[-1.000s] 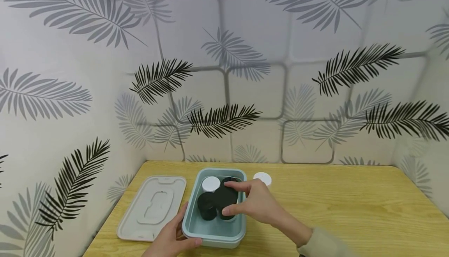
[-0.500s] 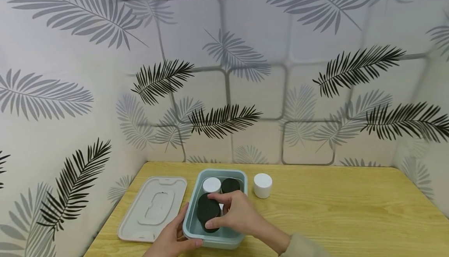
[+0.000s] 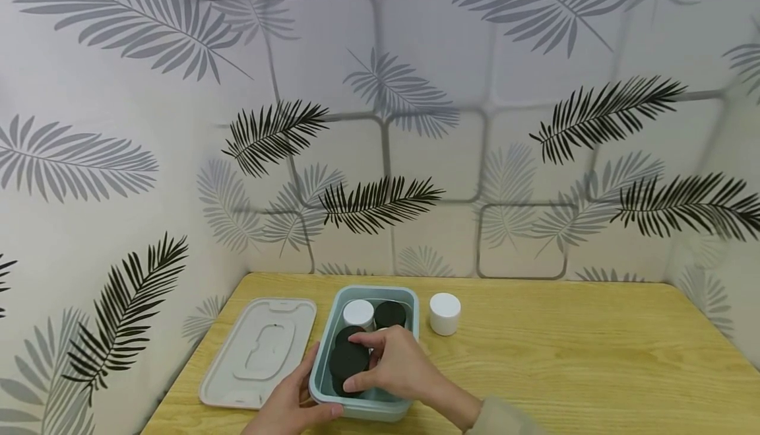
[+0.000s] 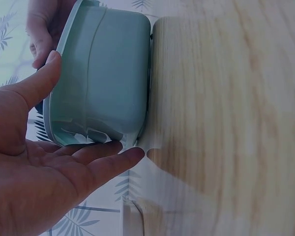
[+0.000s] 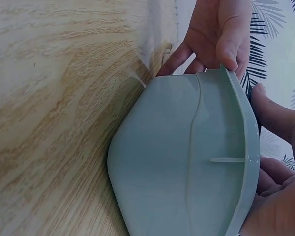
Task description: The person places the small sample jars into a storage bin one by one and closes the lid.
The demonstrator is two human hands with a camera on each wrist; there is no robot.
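A pale blue-green plastic box (image 3: 316,389) stands on the table, holding several small round jars. My left hand (image 3: 289,401) grips the box's near left corner; in the left wrist view its thumb lies at the rim and its fingers along the wall. Inside the box, my right hand (image 3: 399,364) pinches a black round jar (image 3: 349,360) between thumb and fingers. Just behind that jar, another black jar (image 3: 350,335) is partly covered. Farther back sit a white jar (image 3: 359,313) and a black-topped jar (image 3: 390,314). In the right wrist view, the box wall (image 5: 162,142) hides the jars.
Left of the box lies a flat pale grey lid (image 3: 289,313). A white jar (image 3: 444,315) stands on the wooden table (image 3: 564,356) to the right of the box. A leaf-patterned wall (image 3: 427,237) rises behind the table.
My right hand has carried the black jar leftward and toward the near side of the box, then lower into it. The left hand has kept its hold on the box.
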